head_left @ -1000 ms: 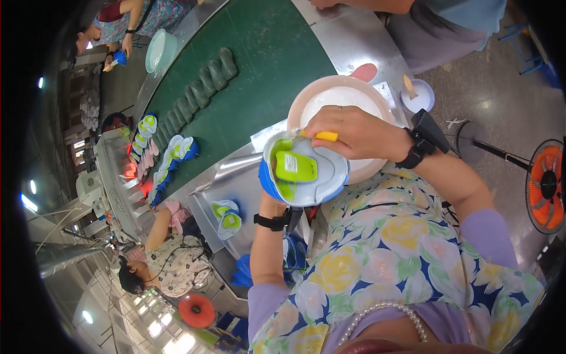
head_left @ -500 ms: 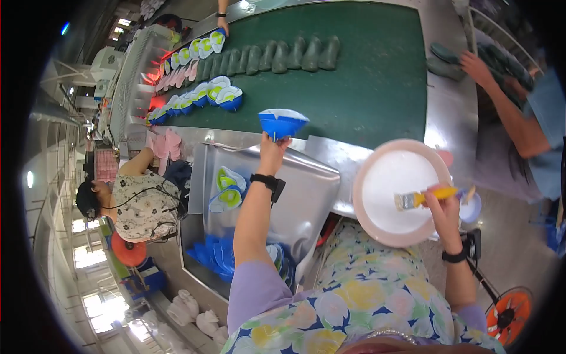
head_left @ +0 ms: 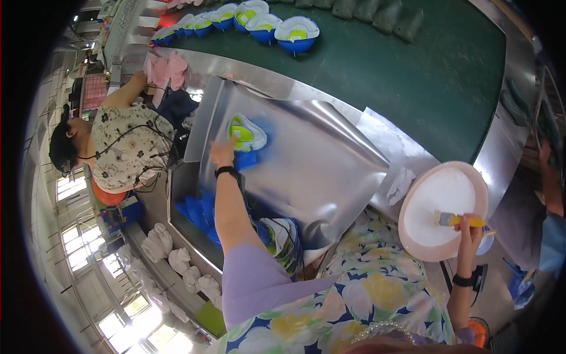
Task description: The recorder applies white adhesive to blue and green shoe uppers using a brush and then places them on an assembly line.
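Note:
My left hand (head_left: 223, 153) reaches over the metal sheet, its fingers apart at the near edge of a white and lime-green shoe upper (head_left: 252, 134). A blue piece (head_left: 246, 159) lies just below that upper, beside my fingers. My right hand (head_left: 469, 230) is closed around the yellow handle of a flat paintbrush (head_left: 457, 220). The bristles are over the white liquid (head_left: 433, 203) in a pale pink basin (head_left: 408, 237). On the green belt, a row of blue shoe uppers (head_left: 296, 36) with white and lime linings stands at the far left.
The bent metal sheet (head_left: 306, 165) covers part of a bin holding more blue uppers (head_left: 203, 215). Dark green shoe lasts (head_left: 383, 19) line the belt (head_left: 413, 88). A crumpled white cloth (head_left: 401, 186) lies by the basin. People work at left (head_left: 132, 141) and far right.
My left hand has let go of a blue upper, which now stands on the belt, and has moved left to the metal sheet. The brush stays in my right hand. The view has shifted.

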{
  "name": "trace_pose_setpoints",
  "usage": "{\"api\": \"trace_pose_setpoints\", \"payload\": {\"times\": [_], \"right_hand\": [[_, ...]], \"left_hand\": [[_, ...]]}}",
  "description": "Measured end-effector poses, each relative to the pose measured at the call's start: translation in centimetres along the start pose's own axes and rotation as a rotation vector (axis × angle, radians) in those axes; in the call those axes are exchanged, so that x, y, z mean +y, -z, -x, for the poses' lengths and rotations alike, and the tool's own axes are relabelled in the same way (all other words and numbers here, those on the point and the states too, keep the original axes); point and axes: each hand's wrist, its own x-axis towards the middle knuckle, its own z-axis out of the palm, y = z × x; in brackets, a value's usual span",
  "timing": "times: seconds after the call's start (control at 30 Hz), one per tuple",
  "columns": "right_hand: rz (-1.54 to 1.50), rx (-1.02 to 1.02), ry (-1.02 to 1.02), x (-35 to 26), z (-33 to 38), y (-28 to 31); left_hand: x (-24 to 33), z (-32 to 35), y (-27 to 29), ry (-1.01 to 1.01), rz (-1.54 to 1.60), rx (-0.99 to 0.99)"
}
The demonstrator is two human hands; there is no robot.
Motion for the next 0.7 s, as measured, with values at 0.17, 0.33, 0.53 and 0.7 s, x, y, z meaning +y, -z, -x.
{"api": "trace_pose_setpoints", "payload": {"times": [0.17, 0.33, 0.53, 0.7], "right_hand": [[0.104, -0.066, 0.059, 0.5, -0.6, -1.2], [0.311, -0.097, 0.346, 0.8, -0.3, -5.2], [0.445, -0.382, 0.592, 2.1, 2.4, -4.7], [0.326, -0.213, 0.614, 1.7, 2.4, -4.2]], "left_hand": [[-2.3, 12.6, -4.7, -0.366, -0.002, -0.442], [2.8, 26.5, -0.6, -0.947, 0.244, -0.597], [-0.4, 28.2, 0.4, -1.028, -0.014, -0.206], [-1.3, 27.9, 1.7, -1.200, -0.088, -0.549]]}}
